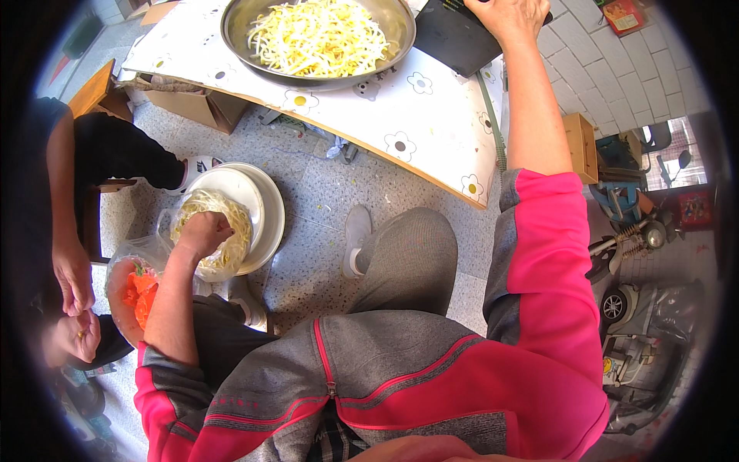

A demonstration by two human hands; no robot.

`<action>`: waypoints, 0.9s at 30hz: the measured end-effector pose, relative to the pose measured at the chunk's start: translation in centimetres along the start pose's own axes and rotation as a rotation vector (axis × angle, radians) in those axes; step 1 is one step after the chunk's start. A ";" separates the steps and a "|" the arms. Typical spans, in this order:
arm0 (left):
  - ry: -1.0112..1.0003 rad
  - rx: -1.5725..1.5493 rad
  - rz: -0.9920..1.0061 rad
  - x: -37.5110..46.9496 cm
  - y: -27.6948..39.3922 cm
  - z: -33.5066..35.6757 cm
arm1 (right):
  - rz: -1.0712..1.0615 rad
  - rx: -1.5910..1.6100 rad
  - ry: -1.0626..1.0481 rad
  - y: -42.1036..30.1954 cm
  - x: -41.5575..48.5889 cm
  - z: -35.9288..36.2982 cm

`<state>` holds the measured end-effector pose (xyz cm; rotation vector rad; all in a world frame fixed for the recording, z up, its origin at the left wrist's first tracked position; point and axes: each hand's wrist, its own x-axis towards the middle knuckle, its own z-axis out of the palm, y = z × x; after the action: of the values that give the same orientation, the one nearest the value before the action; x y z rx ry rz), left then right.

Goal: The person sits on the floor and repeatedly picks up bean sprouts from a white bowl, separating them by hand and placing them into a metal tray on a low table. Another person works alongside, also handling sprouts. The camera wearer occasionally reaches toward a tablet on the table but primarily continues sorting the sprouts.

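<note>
My left hand (205, 234) is over a clear plastic bag of bean sprouts (222, 257), its fingers curled. Whether a sprout is pinched in them cannot be made out. The bag rests on pale round basins (271, 225) beside my leg. At the top edge, my right hand (511, 20) reaches over a flat black object (456, 40) on the table; the frame cuts off its fingertips, so its grip is unclear. To the left of that hand, a metal bowl (231, 34) holds a heap of trimmed bean sprouts (320, 40).
A flower-patterned tabletop (439, 115) spans the upper middle. On the left, another person's hands (75, 312) meet near a plastic bag with orange-red contents (138, 291). A cardboard box (193, 107) stands under the table. Toy vehicles (618, 306) are at the right.
</note>
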<state>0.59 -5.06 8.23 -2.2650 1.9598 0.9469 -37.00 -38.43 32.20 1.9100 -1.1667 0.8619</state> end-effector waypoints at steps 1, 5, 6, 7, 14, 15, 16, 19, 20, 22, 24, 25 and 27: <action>-0.001 0.000 -0.005 0.0 0.0 0.0 | 0.008 0.000 -0.008 0.0 0.0 0.0; -0.006 0.003 -0.016 0.0 0.0 0.0 | 0.007 0.005 -0.015 0.0 0.0 0.0; -0.013 -0.001 -0.034 0.0 0.1 0.0 | 0.004 0.005 -0.007 0.0 0.1 -0.1; -0.007 0.005 -0.018 0.0 0.1 -0.1 | 0.000 0.005 0.000 0.0 0.1 -0.1; -0.018 -0.001 -0.021 -0.1 0.3 -0.3 | 0.003 0.054 -0.028 -0.3 0.0 -0.9; -0.020 -0.002 -0.020 -0.1 0.3 -0.3 | -0.003 0.056 -0.026 -0.3 0.0 -1.0; -0.019 0.000 -0.021 -0.1 0.3 -0.3 | -0.009 0.058 -0.024 -0.3 0.1 -1.1; -0.025 0.010 -0.023 -0.1 0.3 -0.3 | 0.014 0.081 -0.073 -0.3 0.3 -1.2; -0.030 0.015 -0.027 0.0 0.3 -0.3 | 0.031 0.076 -0.104 -0.2 0.4 -1.2; -0.036 0.018 -0.029 0.0 0.3 -0.3 | 0.063 0.065 -0.166 0.0 0.5 -1.2; -0.037 0.016 -0.026 0.0 0.2 -0.3 | 0.040 0.035 -0.143 0.2 0.6 -1.0; -0.034 0.013 -0.025 0.0 0.2 -0.3 | 0.029 0.019 -0.132 0.3 0.7 -0.9; -0.028 0.006 -0.025 -0.1 0.2 -0.3 | 0.043 0.053 -0.175 0.7 0.8 -0.9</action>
<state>0.51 -5.13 8.60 -2.2551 1.9158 0.9638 -37.47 -38.26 33.42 2.0434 -1.3038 0.7672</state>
